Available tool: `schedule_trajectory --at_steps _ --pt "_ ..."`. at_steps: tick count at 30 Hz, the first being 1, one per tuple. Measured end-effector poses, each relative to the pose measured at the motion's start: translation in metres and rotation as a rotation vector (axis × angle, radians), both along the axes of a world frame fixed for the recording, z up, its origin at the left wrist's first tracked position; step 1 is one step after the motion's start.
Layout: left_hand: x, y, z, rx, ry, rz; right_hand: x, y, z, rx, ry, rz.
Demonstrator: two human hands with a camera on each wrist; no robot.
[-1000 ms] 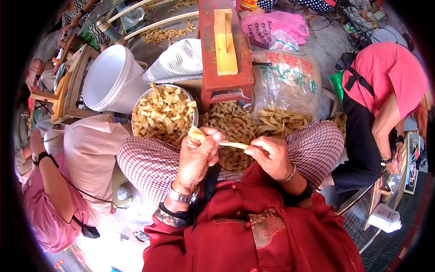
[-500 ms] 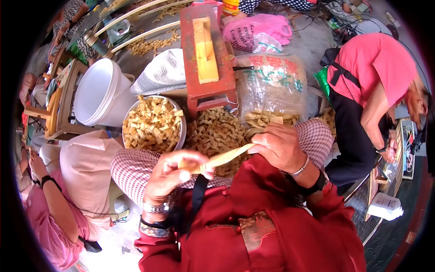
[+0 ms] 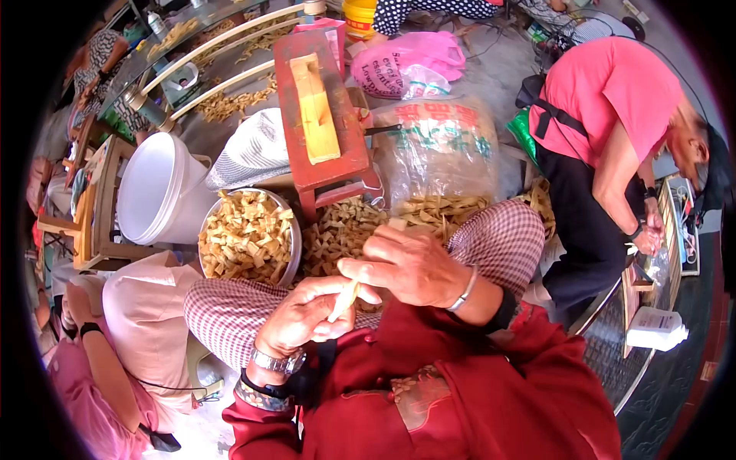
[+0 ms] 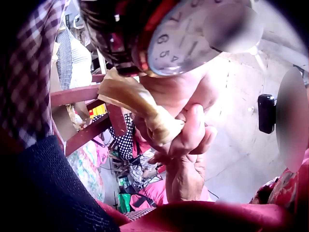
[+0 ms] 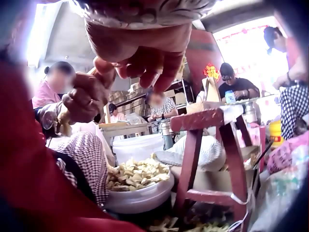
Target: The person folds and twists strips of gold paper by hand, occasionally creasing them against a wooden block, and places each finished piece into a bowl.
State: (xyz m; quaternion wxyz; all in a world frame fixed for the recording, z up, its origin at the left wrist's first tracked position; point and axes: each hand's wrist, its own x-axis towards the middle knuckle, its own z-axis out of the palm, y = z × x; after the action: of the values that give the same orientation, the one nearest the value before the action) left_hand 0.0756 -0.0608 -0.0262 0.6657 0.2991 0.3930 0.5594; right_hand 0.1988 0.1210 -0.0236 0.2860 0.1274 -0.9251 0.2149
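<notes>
My left hand pinches a flat, pale yellow strip between thumb and fingers, low over the lap. In the left wrist view, the strip has a bunched knot near one end, while its other end sticks out flat. My right hand meets the left from the right, curled fingertips at the knotted end. From the right wrist view, the left hand shows beside the bent fingers of the right hand. Below, a basin holds a heap of similar yellow knotted pieces.
More knotted pieces and loose strips lie before the knees. Beyond are a red wooden bench with a wooden block, a white bucket and a clear plastic sack. A person in pink sits bent over at right.
The hands drew apart with the strip stretched between them, then came together. Now the right hand lies against the left, and only a short piece of strip shows from above.
</notes>
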Motion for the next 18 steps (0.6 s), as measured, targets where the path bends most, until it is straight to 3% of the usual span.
schedule_trajectory --at_steps 4,5,7,9,11,15,18 --pt "0.008 -0.007 0.015 -0.05 0.149 0.176 -0.006 -0.026 -0.017 -0.662 -0.12 0.08" --pt "0.009 -0.009 0.015 -0.067 0.225 0.238 0.0 -0.031 -0.015 -0.999 -0.33 0.147" --pt "0.008 -0.006 0.015 -0.041 0.449 0.271 -0.001 -0.042 -0.024 -1.299 -0.467 0.156" --pt "0.019 0.008 0.002 0.258 0.658 0.425 -0.003 -0.045 -0.033 -1.385 -0.516 0.203" --pt "0.029 0.011 0.012 0.136 0.916 0.526 -0.001 -0.045 -0.036 -1.499 -0.475 0.279" --pt "0.026 0.007 -0.012 0.04 0.673 0.594 -0.003 -0.049 -0.054 -1.727 -0.562 0.361" --pt "0.028 0.013 -0.025 0.043 0.522 0.722 -0.005 -0.048 -0.054 -1.743 -0.526 0.327"
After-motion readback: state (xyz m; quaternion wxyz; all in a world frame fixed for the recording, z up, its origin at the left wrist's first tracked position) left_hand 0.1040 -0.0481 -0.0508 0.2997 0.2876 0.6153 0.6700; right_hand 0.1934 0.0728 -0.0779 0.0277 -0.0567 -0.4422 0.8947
